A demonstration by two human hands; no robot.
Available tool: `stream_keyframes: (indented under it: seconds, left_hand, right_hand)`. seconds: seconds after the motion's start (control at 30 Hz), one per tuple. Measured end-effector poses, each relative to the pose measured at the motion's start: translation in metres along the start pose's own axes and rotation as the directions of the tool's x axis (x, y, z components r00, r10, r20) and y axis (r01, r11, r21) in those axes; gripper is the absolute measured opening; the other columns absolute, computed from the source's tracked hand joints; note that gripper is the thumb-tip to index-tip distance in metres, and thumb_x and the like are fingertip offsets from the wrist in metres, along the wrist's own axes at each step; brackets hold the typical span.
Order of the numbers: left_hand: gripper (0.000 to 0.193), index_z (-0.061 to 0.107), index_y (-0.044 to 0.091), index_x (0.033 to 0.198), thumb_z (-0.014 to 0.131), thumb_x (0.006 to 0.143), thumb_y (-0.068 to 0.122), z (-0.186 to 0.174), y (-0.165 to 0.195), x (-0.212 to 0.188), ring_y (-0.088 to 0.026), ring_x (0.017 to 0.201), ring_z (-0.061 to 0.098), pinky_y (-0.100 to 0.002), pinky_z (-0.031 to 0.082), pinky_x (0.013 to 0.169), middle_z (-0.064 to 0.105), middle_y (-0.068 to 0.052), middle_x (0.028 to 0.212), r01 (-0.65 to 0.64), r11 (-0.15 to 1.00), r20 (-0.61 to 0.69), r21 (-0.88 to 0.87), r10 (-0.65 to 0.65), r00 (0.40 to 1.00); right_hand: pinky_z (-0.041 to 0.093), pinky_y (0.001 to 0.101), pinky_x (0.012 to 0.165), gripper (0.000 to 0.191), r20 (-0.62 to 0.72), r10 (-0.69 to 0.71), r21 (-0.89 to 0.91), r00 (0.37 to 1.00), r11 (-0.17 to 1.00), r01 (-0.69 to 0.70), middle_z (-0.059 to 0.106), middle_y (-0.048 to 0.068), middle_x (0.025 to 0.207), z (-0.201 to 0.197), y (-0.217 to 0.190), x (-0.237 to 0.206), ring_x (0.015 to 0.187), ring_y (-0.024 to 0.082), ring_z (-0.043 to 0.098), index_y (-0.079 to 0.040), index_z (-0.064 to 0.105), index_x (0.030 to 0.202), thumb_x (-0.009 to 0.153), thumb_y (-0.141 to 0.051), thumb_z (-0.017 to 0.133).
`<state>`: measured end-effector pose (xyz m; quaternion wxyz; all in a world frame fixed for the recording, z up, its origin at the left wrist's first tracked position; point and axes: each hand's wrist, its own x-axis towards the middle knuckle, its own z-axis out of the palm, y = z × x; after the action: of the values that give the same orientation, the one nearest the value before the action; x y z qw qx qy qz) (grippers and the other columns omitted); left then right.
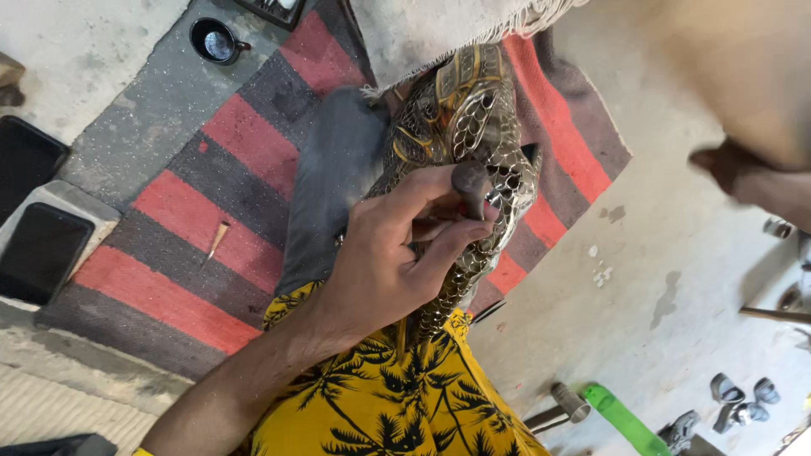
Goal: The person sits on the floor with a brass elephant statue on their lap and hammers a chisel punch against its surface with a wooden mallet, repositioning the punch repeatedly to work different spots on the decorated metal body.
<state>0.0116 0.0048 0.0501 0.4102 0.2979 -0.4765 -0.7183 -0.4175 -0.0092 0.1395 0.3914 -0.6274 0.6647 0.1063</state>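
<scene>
One hand (380, 262) working a pierced metal piece (469, 152) over the lap, on a striped rug (194, 219).

The one hand clearly in view, which side I cannot tell, has its grip pinching a small dark tool (470, 179) pressed to the metal piece, which lies against a grey block (329, 186) above yellow palm-print cloth (380, 405). Another person's arm (752, 177) sits top right, blurred, grip unreadable. Counted: two black phones (38, 253) at the left rug edge, one dark cup (215, 40), one small peg (215, 241) on the rug, one green-handled tool (625, 418), several small metal bits (743, 401) lower right. Open concrete floor (667, 253) right of the rug edge.
</scene>
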Motion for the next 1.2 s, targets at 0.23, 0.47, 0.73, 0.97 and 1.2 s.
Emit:
stream_keyframes:
  seconds: [0.23, 0.47, 0.73, 0.97, 1.2]
  left_hand:
    - [0.026, 0.056, 0.000, 0.129, 0.066, 0.105, 0.000, 0.004, -0.001, 0.001, -0.011, 0.106, 0.075, -0.027, 0.067, 0.091, 0.074, -0.008, 0.111, 0.009, 0.999, -0.017, -0.043, -0.010, 1.000]
    - [0.028, 0.060, 0.002, 0.131, 0.067, 0.105, 0.011, -0.002, 0.011, 0.016, -0.017, 0.098, 0.079, -0.031, 0.069, 0.089, 0.075, -0.011, 0.110, -0.047, 0.993, 0.091, 0.113, 0.036, 0.995]
    - [0.031, 0.061, 0.007, 0.129, 0.071, 0.100, 0.014, -0.012, 0.015, 0.041, -0.030, 0.079, 0.074, -0.040, 0.056, 0.067, 0.073, -0.014, 0.095, -0.281, 0.924, 0.332, 0.258, 0.189, 0.924]
    - [0.038, 0.062, 0.013, 0.132, 0.071, 0.095, 0.013, -0.016, 0.010, 0.063, -0.028, 0.073, 0.074, -0.042, 0.058, 0.066, 0.073, -0.011, 0.084, -0.399, 0.893, 0.614, 0.209, 0.198, 0.764]
    - [0.045, 0.062, 0.017, 0.133, 0.072, 0.090, 0.008, -0.018, 0.009, 0.077, -0.030, 0.079, 0.074, -0.043, 0.057, 0.066, 0.074, -0.012, 0.091, -0.547, 0.833, 0.719, 0.078, 0.333, 0.610]
  right_hand:
    - [0.051, 0.0339, 0.067, 0.020, 0.012, 0.022, -0.059, 1.000, 0.998, -0.022, 0.068, 0.006, 0.085, -0.015, -0.013, 0.008, 0.077, 0.014, 0.066, -0.001, 0.064, 0.101, 0.093, -0.018, 0.069]
    - [0.051, 0.0330, 0.060, 0.018, -0.014, 0.160, -0.144, 0.987, 0.976, -0.161, 0.063, 0.006, 0.077, -0.016, -0.028, -0.010, 0.067, 0.014, 0.063, -0.004, 0.063, 0.102, 0.091, -0.013, 0.074]
    - [0.052, 0.0319, 0.061, 0.018, -0.106, 0.219, -0.146, 0.970, 0.962, -0.233, 0.063, 0.006, 0.077, 0.014, -0.018, -0.064, 0.066, 0.015, 0.062, -0.002, 0.064, 0.101, 0.094, -0.011, 0.078]
    - [0.060, 0.0346, 0.067, 0.013, -0.431, 0.424, 0.155, 0.797, 0.905, -0.397, 0.071, 0.010, 0.086, 0.071, -0.073, -0.109, 0.073, 0.019, 0.071, 0.002, 0.073, 0.111, 0.103, -0.008, 0.070]
    - [0.054, 0.0410, 0.066, 0.027, -0.632, 0.015, -0.173, 0.774, 0.972, -0.160, 0.069, 0.024, 0.082, 0.108, -0.118, -0.122, 0.066, 0.031, 0.066, 0.008, 0.064, 0.098, 0.078, 0.004, 0.082]
